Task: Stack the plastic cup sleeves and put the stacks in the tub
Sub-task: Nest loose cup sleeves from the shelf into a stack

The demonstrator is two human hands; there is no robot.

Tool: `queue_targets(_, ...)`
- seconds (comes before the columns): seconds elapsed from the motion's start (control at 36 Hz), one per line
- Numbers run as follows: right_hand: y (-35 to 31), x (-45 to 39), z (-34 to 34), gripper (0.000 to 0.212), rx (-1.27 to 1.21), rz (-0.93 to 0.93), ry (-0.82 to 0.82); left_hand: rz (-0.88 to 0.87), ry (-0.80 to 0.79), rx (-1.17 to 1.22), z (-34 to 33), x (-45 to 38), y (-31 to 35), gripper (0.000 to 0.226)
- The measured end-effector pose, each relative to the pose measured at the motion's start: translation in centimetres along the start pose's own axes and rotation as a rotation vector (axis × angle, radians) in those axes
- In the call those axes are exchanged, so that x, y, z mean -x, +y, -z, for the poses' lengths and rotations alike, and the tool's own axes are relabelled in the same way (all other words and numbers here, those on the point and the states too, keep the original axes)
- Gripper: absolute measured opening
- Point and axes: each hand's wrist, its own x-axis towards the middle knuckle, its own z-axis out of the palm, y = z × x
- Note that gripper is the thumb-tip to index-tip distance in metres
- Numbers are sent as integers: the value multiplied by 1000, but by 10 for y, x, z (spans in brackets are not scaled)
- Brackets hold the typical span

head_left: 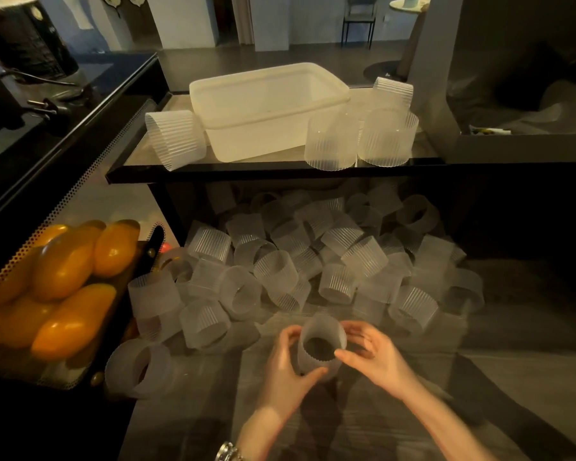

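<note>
A frosted ribbed cup sleeve (320, 339) stands upright on the grey surface near me, its opening facing up. My left hand (286, 371) curls round its left side and my right hand (373, 354) curls round its right side, thumbs at the near rim. Just beyond lies a big loose heap of sleeves (300, 261), several on their sides. On the raised black shelf stands the translucent white tub (270, 108), which looks empty. A sleeve stack (175, 138) lies tilted at its left; more stacks (388, 128) stand at its right.
A perforated metal basket (80, 201) of yellow-orange fruit (67, 267) sits at my left, close to the heap. One sleeve (140, 371) lies on its side by the basket's corner. The black shelf edge (280, 173) overhangs the heap's back part. A dark counter runs along the far left.
</note>
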Motion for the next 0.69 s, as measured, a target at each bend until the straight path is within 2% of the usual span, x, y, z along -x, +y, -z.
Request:
queue_targets(0.31,5,-5,7,40,57,-47,-53,26,-7,23,-4,3,-12,66)
queue_targets(0.47,2,-19,4,23,39,-46,13,34,2,24,-4,1,-9,70)
queue_targets(0.58,-10,-38,-2,29,-5,-63,92,90,80,90,-2,-7,-1,58)
queue_targets(0.69,-25,-57,-9,35,0,-71,63,116,132,130,9,-25,3,44)
